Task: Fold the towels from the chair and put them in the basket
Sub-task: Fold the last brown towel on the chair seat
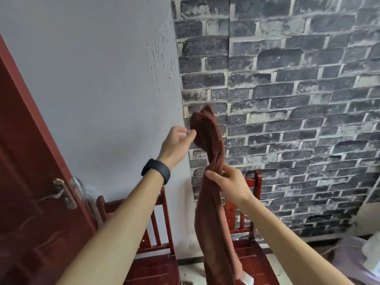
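A long brown towel hangs in the air in front of me, bunched into a narrow strip. My right hand grips it about a third of the way down. The towel's upper end stands up above that grip and flops over to the left. My left hand, with a black band on its wrist, is raised beside that upper end; its thumb and fingertips touch the towel's left edge. Two red wooden chairs stand below: one under my left arm, another behind the towel. No basket is in view.
A dark red door with a brass handle is at the left. A grey plaster wall and a dark brick-pattern wall stand straight ahead. Pale cloth or bedding lies at the lower right corner.
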`<act>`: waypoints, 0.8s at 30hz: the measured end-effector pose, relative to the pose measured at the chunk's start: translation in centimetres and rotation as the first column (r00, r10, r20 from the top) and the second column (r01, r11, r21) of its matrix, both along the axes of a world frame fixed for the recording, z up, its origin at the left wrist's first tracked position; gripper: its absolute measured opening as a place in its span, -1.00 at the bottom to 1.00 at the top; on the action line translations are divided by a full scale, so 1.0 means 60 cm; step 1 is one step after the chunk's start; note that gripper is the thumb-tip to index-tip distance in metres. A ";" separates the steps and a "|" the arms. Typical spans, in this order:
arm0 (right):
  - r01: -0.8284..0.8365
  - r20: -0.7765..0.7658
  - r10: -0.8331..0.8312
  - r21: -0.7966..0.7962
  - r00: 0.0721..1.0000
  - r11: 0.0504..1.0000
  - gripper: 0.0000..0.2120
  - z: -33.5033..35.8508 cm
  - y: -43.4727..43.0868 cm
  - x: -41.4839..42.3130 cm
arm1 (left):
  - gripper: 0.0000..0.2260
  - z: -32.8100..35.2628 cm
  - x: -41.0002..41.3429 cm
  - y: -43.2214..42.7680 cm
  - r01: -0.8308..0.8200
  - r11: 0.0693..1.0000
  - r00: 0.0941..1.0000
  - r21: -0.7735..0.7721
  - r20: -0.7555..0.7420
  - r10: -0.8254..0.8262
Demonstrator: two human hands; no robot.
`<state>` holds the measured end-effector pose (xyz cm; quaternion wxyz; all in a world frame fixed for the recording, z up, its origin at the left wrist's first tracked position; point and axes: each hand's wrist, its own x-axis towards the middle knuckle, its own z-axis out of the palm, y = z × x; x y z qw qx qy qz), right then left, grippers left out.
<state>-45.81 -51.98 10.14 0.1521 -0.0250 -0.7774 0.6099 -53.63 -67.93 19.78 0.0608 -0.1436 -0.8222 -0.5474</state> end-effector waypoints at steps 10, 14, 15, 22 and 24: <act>-0.117 0.269 0.351 -0.620 0.897 0.775 -0.79 -0.021 0.037 -0.004 | -0.74 -0.196 0.076 0.026 0.111 0.972 0.993 -0.207 0.060 -0.101; -0.159 0.270 0.353 -0.546 0.896 0.823 -0.73 -0.027 0.046 0.005 | -0.79 -0.201 0.070 0.032 0.124 0.961 0.992 -0.248 0.055 -0.114; -0.168 0.270 0.343 -0.510 0.900 0.844 -0.73 -0.027 0.048 0.008 | -0.82 -0.203 0.068 0.034 0.134 0.963 0.990 -0.234 0.064 -0.122; -0.186 0.304 0.274 -0.289 0.912 0.939 -0.79 -0.031 0.050 0.007 | -0.79 -0.210 0.064 0.039 0.194 0.976 0.923 0.099 0.319 -0.216; -0.180 0.348 0.271 -0.274 0.897 0.945 -0.79 -0.036 0.050 0.002 | -0.75 -0.210 0.062 0.033 0.175 0.974 0.913 0.146 0.346 -0.216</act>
